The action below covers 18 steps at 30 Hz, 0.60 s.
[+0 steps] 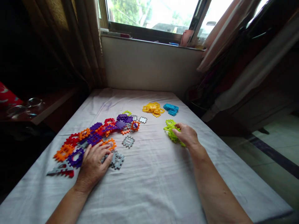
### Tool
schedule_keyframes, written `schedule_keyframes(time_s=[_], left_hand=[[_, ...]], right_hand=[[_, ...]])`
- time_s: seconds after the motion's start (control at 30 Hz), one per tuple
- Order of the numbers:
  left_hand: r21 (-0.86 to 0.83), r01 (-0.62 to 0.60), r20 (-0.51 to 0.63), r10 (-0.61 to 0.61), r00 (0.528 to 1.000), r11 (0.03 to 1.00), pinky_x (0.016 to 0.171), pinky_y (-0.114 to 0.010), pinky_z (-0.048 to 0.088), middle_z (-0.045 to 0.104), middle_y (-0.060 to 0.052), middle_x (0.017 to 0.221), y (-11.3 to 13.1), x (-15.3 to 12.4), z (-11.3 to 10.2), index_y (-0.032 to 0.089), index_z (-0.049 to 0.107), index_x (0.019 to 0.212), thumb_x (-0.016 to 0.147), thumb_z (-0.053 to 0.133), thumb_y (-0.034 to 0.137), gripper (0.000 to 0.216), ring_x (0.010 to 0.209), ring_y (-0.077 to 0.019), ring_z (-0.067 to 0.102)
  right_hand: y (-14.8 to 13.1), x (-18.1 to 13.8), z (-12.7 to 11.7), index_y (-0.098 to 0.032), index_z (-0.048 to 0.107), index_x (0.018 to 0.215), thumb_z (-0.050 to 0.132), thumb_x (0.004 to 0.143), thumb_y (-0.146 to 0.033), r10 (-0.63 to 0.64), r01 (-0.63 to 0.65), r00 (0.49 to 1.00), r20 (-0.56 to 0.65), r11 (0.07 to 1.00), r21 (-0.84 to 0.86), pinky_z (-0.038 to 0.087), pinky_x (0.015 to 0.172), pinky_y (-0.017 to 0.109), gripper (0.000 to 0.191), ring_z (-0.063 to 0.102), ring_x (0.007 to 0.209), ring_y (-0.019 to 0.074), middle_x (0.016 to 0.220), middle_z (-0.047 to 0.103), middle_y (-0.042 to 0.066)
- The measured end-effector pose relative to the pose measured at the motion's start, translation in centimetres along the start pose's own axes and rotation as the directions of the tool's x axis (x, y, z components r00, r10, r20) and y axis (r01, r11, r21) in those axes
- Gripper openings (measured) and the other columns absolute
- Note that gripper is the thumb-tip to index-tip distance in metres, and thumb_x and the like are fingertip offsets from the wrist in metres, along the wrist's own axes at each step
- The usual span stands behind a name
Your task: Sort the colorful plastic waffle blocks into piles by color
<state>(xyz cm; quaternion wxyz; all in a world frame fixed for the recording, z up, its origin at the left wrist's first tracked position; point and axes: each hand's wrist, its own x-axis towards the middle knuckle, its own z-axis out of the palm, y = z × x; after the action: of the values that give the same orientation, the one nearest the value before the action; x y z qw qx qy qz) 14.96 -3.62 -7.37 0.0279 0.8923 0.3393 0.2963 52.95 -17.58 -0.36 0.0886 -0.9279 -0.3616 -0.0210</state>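
My left hand (94, 165) lies palm down with its fingers stretched over the near part of a mixed heap of notched plastic building tiles. Beside its thumb are grey tiles (118, 160); an orange tile (109, 144) and a purple tile (76, 157) lie by its fingers. On the right, my right hand (187, 134) reaches over a small pile of lime green tiles (171, 130), thumb and forefinger apart and touching it. The other fingers are partly hidden. Behind that pile are a yellow pile (153, 108) and a blue pile (171, 109).
The tiles lie on a bed-like surface with a pale, wrinkled sheet (144, 193). A loose grey window tile (128, 141) is near the middle. Behind stand a low wall (149, 65) and a window. Glasses rest on a dark side table (53, 104) at left; clothes hang at right.
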Motion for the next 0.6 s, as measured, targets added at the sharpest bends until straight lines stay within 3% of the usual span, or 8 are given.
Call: schedule_keyframes(time_s=[0.1, 0.2, 0.3, 0.37, 0.5, 0.6], left_hand=[[0.004, -0.006, -0.005, 0.006, 1.000, 1.000, 0.112, -0.054, 0.033, 0.076, -0.003, 0.111, 0.1, 0.0, 0.0, 0.027, 0.070, 0.084, 0.089, 0.051, 0.042, 0.024, 0.117, -0.0285, 0.063], [0.002, 0.003, -0.003, -0.003, 1.000, 1.000, 0.113, -0.054, 0.032, 0.076, -0.004, 0.111, 0.1, 0.1, 0.1, 0.027, 0.069, 0.083, 0.089, 0.051, 0.042, 0.024, 0.117, -0.0284, 0.063], [-0.002, 0.016, 0.000, -0.016, 1.000, 1.000, 0.113, -0.055, 0.032, 0.076, -0.004, 0.110, 0.1, 0.1, 0.1, 0.027, 0.069, 0.081, 0.089, 0.051, 0.042, 0.025, 0.116, -0.0284, 0.063], [-0.003, 0.014, 0.000, -0.014, 1.000, 1.000, 0.112, -0.055, 0.033, 0.076, -0.004, 0.110, 0.1, 0.0, 0.1, 0.027, 0.069, 0.081, 0.089, 0.051, 0.042, 0.025, 0.116, -0.0282, 0.063], [-0.003, 0.006, 0.001, -0.006, 1.000, 1.000, 0.113, -0.055, 0.032, 0.076, -0.004, 0.110, 0.2, 0.0, 0.1, 0.027, 0.069, 0.081, 0.090, 0.051, 0.041, 0.024, 0.118, -0.0281, 0.062], [-0.007, 0.012, -0.009, -0.012, 1.000, 1.000, 0.114, -0.057, 0.031, 0.076, -0.004, 0.113, 0.3, -0.1, 0.1, 0.027, 0.069, 0.082, 0.090, 0.052, 0.039, 0.023, 0.119, -0.0286, 0.062]], right_hand=[[0.4, -0.2, -0.1, -0.025, 0.075, 0.111, 0.060, 0.087, -0.037, 0.001, -0.003, 0.999, -0.035, 0.999, -0.053, 0.049, 0.085, 0.036, 0.030, 0.066, 0.107, 0.0278, 0.117, 0.072, 0.010], [-1.0, -0.6, 0.1, -0.023, 0.075, 0.107, 0.058, 0.089, -0.035, -0.060, 0.057, 0.995, -0.079, 0.998, -0.040, 0.048, 0.089, 0.038, 0.028, 0.064, 0.108, 0.0286, 0.118, 0.071, 0.011], [-4.6, -0.8, 1.5, -0.023, 0.073, 0.111, 0.057, 0.091, -0.033, -0.268, 0.271, 0.962, -0.062, 0.960, 0.064, 0.047, 0.094, 0.036, 0.028, 0.063, 0.108, 0.0256, 0.117, 0.071, 0.010], [-7.8, -0.9, 3.0, -0.023, 0.066, 0.126, 0.060, 0.089, -0.034, -0.382, 0.386, 0.922, -0.055, 0.908, 0.160, 0.046, 0.098, 0.036, 0.039, 0.062, 0.112, 0.0251, 0.123, 0.069, 0.010], [-13.5, -0.8, 5.4, -0.021, 0.053, 0.142, 0.064, 0.087, -0.036, -0.451, 0.440, 0.892, -0.032, 0.849, 0.293, 0.045, 0.104, 0.036, 0.058, 0.057, 0.124, 0.0249, 0.141, 0.059, 0.011], [-15.9, -0.8, 5.6, -0.025, 0.064, 0.132, 0.064, 0.089, -0.039, -0.564, 0.510, 0.824, 0.054, 0.780, 0.362, 0.047, 0.100, 0.031, 0.045, 0.062, 0.117, 0.0211, 0.129, 0.069, 0.006]])
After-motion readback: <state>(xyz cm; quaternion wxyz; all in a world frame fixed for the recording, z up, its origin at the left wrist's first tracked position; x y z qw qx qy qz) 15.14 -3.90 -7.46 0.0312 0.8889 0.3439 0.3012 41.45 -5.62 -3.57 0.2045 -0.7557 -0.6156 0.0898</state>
